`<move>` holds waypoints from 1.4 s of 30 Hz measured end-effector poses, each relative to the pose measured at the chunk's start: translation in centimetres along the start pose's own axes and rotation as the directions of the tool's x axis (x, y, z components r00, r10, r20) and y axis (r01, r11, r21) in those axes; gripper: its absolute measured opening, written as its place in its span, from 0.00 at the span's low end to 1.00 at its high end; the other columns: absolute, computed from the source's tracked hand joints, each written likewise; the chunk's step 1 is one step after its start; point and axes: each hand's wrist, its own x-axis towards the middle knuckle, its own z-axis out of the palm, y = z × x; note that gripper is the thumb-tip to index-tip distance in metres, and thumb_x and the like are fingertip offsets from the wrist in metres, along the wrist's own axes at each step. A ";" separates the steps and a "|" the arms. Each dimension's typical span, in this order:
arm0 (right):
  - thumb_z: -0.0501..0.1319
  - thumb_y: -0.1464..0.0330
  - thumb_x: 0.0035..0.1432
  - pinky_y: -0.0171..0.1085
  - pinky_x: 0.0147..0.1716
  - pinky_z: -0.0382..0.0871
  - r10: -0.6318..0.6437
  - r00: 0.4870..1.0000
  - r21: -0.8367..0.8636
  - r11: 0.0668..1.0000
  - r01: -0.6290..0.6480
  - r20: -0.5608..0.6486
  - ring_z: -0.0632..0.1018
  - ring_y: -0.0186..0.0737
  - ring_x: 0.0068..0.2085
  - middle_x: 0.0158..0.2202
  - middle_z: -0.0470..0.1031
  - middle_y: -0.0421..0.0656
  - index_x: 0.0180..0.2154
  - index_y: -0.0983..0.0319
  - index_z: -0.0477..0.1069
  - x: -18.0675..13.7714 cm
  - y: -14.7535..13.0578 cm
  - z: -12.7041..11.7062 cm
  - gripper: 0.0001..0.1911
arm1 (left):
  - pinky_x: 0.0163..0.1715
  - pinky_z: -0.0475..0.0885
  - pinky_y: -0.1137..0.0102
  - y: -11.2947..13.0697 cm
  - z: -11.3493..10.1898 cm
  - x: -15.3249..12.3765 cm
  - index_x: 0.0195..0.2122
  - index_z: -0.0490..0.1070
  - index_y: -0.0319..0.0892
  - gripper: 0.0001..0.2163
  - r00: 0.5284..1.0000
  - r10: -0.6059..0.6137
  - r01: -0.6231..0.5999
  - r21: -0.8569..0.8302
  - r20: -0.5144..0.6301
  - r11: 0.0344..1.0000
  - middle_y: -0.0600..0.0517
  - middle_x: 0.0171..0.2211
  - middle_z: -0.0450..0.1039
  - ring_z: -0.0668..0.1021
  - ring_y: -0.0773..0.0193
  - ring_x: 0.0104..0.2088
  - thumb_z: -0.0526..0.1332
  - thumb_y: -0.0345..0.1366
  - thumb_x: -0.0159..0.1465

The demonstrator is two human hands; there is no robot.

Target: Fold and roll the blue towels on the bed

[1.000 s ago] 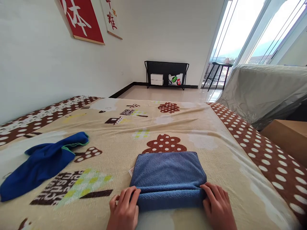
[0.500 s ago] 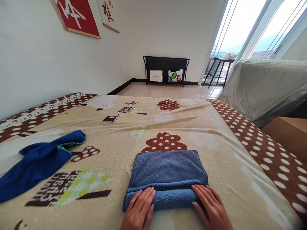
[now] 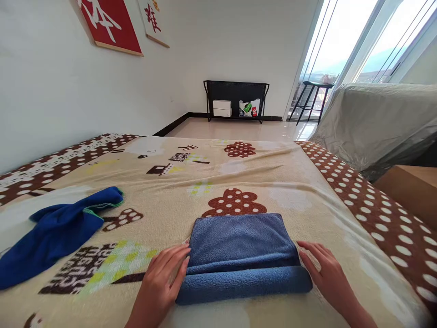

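A folded light-blue towel (image 3: 239, 246) lies on the patterned beige blanket (image 3: 211, 182) right in front of me, its near edge rolled over into a thick fold. My left hand (image 3: 164, 278) rests flat against the towel's left side, fingers stretched out. My right hand (image 3: 324, 271) lies flat at the towel's right side, fingers apart. Neither hand grips anything. A crumpled dark-blue cloth with a green edge (image 3: 58, 232) lies on the blanket to the left, well apart from both hands.
The blanket has brown dotted borders (image 3: 372, 209). A covered grey sofa (image 3: 378, 123) and a wooden piece (image 3: 409, 191) stand to the right. A black rack (image 3: 235, 102) with boxes sits by the far wall, a stool (image 3: 312, 100) by the windows.
Both hands let go of the towel's near fold, pressed flat on top of it, then slid outward to the towel's left and right sides. The towel stays folded.
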 end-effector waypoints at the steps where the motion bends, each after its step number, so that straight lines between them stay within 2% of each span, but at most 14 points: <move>1: 0.52 0.54 0.67 0.45 0.51 0.68 0.023 0.998 0.031 0.999 -0.025 0.065 0.77 0.45 0.49 0.47 0.78 0.45 0.51 0.55 0.72 1.9 -0.1 0.0 0.19 | 0.53 0.68 0.62 -0.3 0.0 1.8 0.52 0.73 0.48 0.13 0.997 -0.033 0.034 -0.017 0.074 0.999 0.50 0.50 0.77 0.77 0.57 0.52 0.55 0.40 0.69; 4: 0.51 0.54 0.66 0.41 0.40 0.70 0.016 0.983 0.064 0.998 -0.028 0.185 0.78 0.41 0.37 0.36 0.79 0.42 0.52 0.56 0.70 8.0 0.1 1.0 0.20 | 0.51 0.68 0.59 -2.0 1.0 7.5 0.48 0.74 0.46 0.13 0.952 -0.111 0.122 -0.021 0.286 0.992 0.47 0.48 0.78 0.77 0.52 0.50 0.57 0.42 0.67; 7: 0.56 0.55 0.62 0.37 0.32 0.66 -0.018 0.970 0.076 0.997 0.000 0.244 0.75 0.39 0.29 0.26 0.74 0.38 0.47 0.57 0.73 12.6 1.1 2.6 0.18 | 0.41 0.70 0.62 -4.2 3.2 11.6 0.36 0.74 0.43 0.09 0.932 -0.127 0.146 -0.031 0.338 0.989 0.47 0.37 0.78 0.79 0.53 0.39 0.59 0.43 0.64; 9: 0.56 0.55 0.61 0.36 0.31 0.64 -0.033 0.968 0.086 0.996 0.012 0.250 0.73 0.38 0.28 0.25 0.71 0.37 0.43 0.58 0.73 13.9 1.9 3.5 0.17 | 0.35 0.69 0.65 -5.4 4.4 12.6 0.31 0.71 0.43 0.11 0.929 -0.140 0.169 -0.056 0.342 0.984 0.49 0.32 0.76 0.77 0.57 0.33 0.57 0.44 0.64; 11: 0.56 0.54 0.61 0.36 0.31 0.63 -0.044 0.969 0.099 0.995 0.021 0.243 0.72 0.37 0.28 0.25 0.70 0.36 0.42 0.58 0.73 14.1 2.5 4.0 0.17 | 0.34 0.68 0.67 -6.2 5.0 12.7 0.30 0.70 0.43 0.14 0.929 -0.137 0.182 -0.102 0.343 0.978 0.51 0.30 0.74 0.76 0.60 0.32 0.54 0.45 0.67; 14: 0.56 0.53 0.62 0.37 0.32 0.64 -0.064 0.969 0.118 0.992 0.036 0.239 0.71 0.37 0.28 0.26 0.70 0.37 0.42 0.57 0.73 13.4 3.0 4.4 0.17 | 0.36 0.68 0.69 -6.5 4.7 12.0 0.31 0.70 0.44 0.16 0.924 -0.099 0.176 -0.179 0.370 0.968 0.52 0.31 0.74 0.75 0.62 0.33 0.52 0.48 0.69; 19: 0.57 0.54 0.62 0.37 0.32 0.64 -0.063 0.971 0.125 0.991 0.035 0.230 0.71 0.37 0.29 0.27 0.71 0.37 0.43 0.56 0.74 13.1 3.4 4.5 0.16 | 0.36 0.67 0.69 -6.0 3.7 11.4 0.31 0.70 0.44 0.15 0.896 -0.054 0.172 -0.232 0.441 0.957 0.53 0.31 0.73 0.74 0.62 0.34 0.58 0.50 0.66; 24: 0.56 0.55 0.64 0.37 0.33 0.66 -0.053 0.971 0.138 0.990 0.021 0.232 0.72 0.37 0.30 0.29 0.73 0.38 0.50 0.55 0.73 13.1 3.6 4.0 0.18 | 0.36 0.66 0.68 -6.0 3.9 11.5 0.29 0.68 0.43 0.15 0.878 -0.048 0.182 -0.239 0.476 0.954 0.53 0.30 0.71 0.72 0.61 0.33 0.61 0.49 0.64; 27: 0.57 0.55 0.64 0.37 0.33 0.67 -0.051 0.970 0.149 0.989 0.016 0.237 0.73 0.37 0.30 0.30 0.74 0.38 0.48 0.55 0.73 12.9 3.6 3.6 0.17 | 0.37 0.66 0.68 -6.1 4.0 11.5 0.30 0.68 0.43 0.13 0.875 -0.057 0.202 -0.256 0.480 0.945 0.53 0.31 0.71 0.72 0.61 0.34 0.60 0.48 0.65; 33: 0.57 0.55 0.63 0.37 0.34 0.66 -0.026 0.983 0.135 0.991 0.001 0.180 0.73 0.38 0.31 0.30 0.74 0.39 0.38 0.56 0.75 12.7 3.6 4.0 0.14 | 0.34 0.66 0.70 -6.3 3.9 11.3 0.31 0.66 0.44 0.14 0.897 -0.123 0.267 -0.297 0.425 0.917 0.54 0.30 0.70 0.72 0.63 0.31 0.55 0.48 0.68; 42: 0.57 0.54 0.63 0.36 0.31 0.64 0.023 0.999 0.132 0.991 -0.028 0.046 0.72 0.36 0.27 0.24 0.70 0.37 0.37 0.56 0.74 12.6 3.3 4.5 0.15 | 0.30 0.65 0.71 -6.2 5.2 11.2 0.34 0.64 0.45 0.14 0.925 -0.220 0.325 -0.342 0.311 0.882 0.57 0.28 0.68 0.72 0.65 0.28 0.54 0.50 0.68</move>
